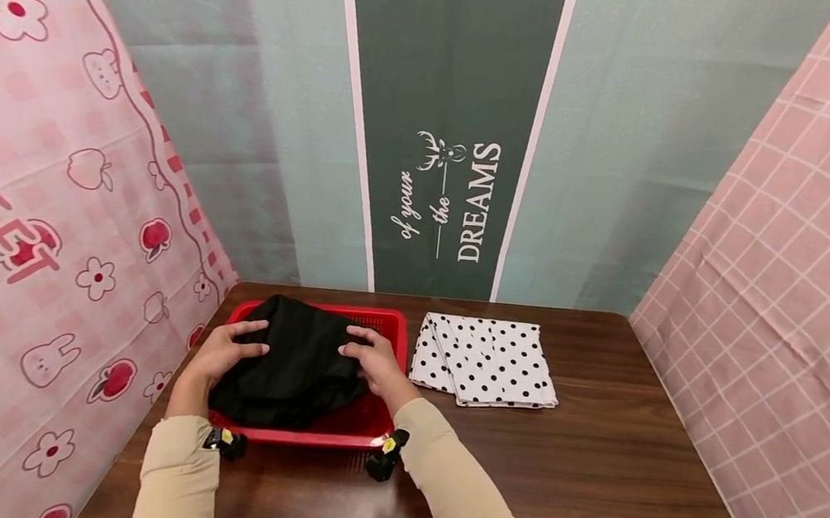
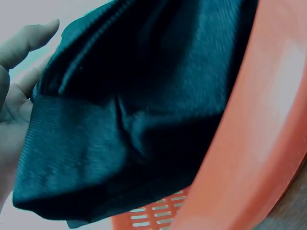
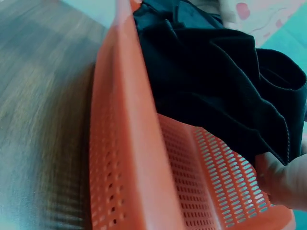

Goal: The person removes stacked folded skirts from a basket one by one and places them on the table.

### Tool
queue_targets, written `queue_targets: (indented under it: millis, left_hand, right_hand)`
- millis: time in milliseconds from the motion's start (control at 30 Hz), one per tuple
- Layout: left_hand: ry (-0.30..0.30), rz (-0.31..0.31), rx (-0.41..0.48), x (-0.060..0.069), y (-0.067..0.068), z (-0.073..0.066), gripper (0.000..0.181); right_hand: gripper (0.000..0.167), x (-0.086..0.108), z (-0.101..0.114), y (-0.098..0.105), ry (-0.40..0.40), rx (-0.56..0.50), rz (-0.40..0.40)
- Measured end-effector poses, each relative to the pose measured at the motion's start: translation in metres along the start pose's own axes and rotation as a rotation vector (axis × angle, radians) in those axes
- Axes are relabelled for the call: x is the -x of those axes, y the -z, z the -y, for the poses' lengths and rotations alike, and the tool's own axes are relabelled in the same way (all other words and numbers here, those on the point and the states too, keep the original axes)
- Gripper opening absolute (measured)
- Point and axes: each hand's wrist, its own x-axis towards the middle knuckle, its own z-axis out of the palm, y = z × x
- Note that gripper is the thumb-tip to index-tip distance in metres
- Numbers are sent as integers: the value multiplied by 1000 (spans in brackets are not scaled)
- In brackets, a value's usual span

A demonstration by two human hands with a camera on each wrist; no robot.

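A folded black cloth (image 1: 293, 356) with stitched edges lies bunched in a red plastic basket (image 1: 300, 437). My left hand (image 1: 220, 353) grips the cloth's left side, with the thumb and a finger showing on top. The left wrist view has this hand (image 2: 17, 96) partly hidden behind the black fabric (image 2: 81, 153). At the cloth's right side my right hand (image 1: 377, 362) holds its edge. From the right wrist, the thumb of that hand (image 3: 283, 179) presses against the hem of the cloth (image 3: 206, 81), above the basket's slotted floor (image 3: 230, 177).
To the right of the basket lies a folded white cloth with black dots (image 1: 488, 362). Both rest on a brown wooden table (image 1: 589, 476). Printed curtains (image 1: 271, 112) hang behind and on both sides of the table.
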Motion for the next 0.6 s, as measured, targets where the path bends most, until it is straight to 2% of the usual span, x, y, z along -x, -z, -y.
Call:
queue_targets:
  millis: [267, 433, 600]
  left_hand:
    - [-55, -14, 22, 3, -5, -5, 54]
    - [-46, -27, 55, 7, -9, -10, 54]
    - [-24, -16, 164, 13, -16, -16, 57]
  right_hand:
    - [47, 2, 9, 17, -68, -36, 128]
    - [44, 6, 14, 25, -25, -58, 149]
    - [46, 11, 19, 32, 24, -129, 158]
